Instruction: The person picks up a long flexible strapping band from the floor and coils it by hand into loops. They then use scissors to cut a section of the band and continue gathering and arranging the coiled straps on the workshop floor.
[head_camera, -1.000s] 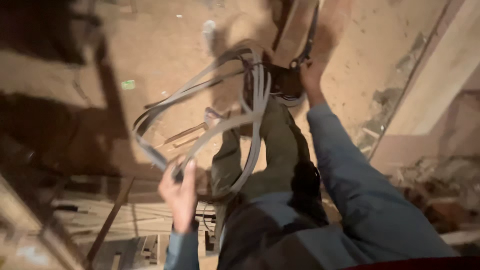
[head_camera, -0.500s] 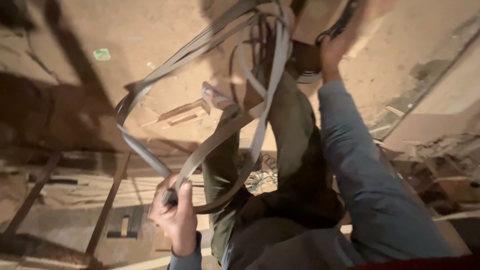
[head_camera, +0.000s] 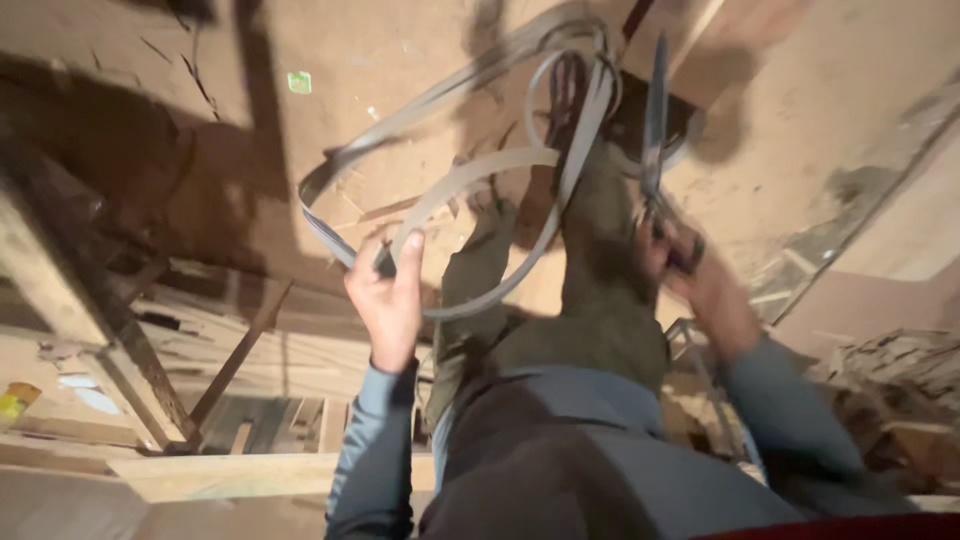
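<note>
While left hand (head_camera: 385, 295) grips looped grey strap (head_camera: 480, 170), right hand (head_camera: 690, 270) clenches blurred tool (head_camera: 655, 130).

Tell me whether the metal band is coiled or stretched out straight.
Coiled. The grey band curves in overlapping loops; the left hand grips one bend, the right hand another strand.
</note>
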